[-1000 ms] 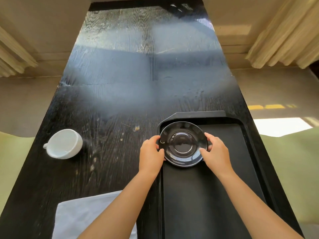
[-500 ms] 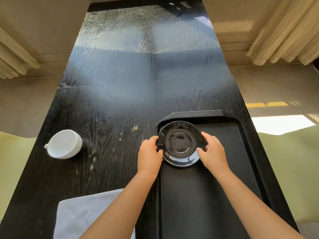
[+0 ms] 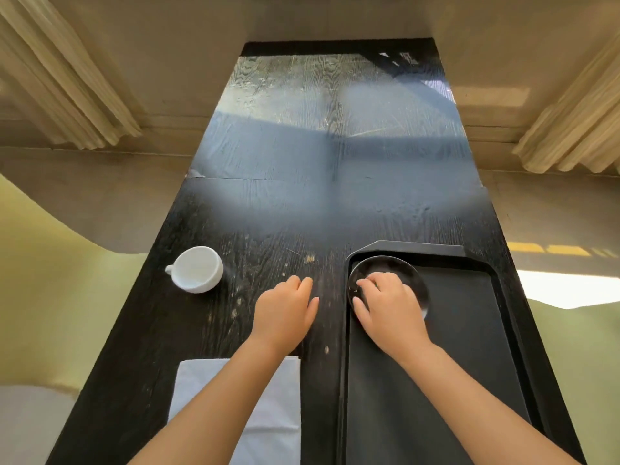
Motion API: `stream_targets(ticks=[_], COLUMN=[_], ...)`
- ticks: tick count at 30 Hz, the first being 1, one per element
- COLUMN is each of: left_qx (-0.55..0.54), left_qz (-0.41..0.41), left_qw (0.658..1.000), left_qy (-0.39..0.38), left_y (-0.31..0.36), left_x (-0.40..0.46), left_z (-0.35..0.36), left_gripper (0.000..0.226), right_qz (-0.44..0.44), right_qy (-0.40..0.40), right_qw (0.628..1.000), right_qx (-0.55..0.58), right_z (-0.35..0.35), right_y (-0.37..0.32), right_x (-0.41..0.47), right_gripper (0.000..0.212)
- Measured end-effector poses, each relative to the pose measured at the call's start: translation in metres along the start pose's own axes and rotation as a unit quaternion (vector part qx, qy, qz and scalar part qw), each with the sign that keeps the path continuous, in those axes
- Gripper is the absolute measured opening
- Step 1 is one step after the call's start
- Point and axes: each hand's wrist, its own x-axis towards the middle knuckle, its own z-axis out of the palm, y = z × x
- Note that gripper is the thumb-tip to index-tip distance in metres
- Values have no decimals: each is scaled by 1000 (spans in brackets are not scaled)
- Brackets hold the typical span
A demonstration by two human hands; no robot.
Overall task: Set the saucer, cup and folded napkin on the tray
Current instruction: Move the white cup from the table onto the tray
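Note:
A black saucer point(image 3: 407, 273) lies flat in the far left corner of the black tray point(image 3: 469, 347). My right hand point(image 3: 391, 305) rests on top of the saucer with its fingers spread, covering much of it. My left hand point(image 3: 285, 312) hovers over the bare table left of the tray, fingers loosely apart and holding nothing. A white cup point(image 3: 198, 269) stands on the table to the far left, its handle pointing left. A folded white napkin point(image 3: 268, 414) lies near the front edge, partly hidden under my left forearm.
The long black wooden table point(image 3: 318, 162) stretches away from me with drop-offs on both sides. Cream curtains point(image 3: 67, 72) hang at the far left and right. Pale green cushions point(image 3: 50, 297) flank the table.
My left hand let go of the saucer and moved left over the table. My right hand shifted from the saucer's rim onto its top. The camera view tilted up.

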Motion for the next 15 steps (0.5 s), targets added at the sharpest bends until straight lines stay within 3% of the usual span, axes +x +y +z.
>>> stream_targets(ticks=[7,11,15], left_qx=[47,112,98], left_qz=[-144,-212,-240], left_qw=[988,971,965], left_qy=[38,17,23], left_y=[-106,-168,-203], left_x=[-56,-66,-50], left_z=[-23,-25,-21], left_gripper=[41,40,43], right_qz=[-123,-144,-124], right_qy=[-9,-21,-24], right_qw=[992,989,992], right_qx=[-1,-10,-8], right_z=[32,64,90], right_y=[-103,-145,-176], right_x=[31,63,104], right_gripper=[29,34,42])
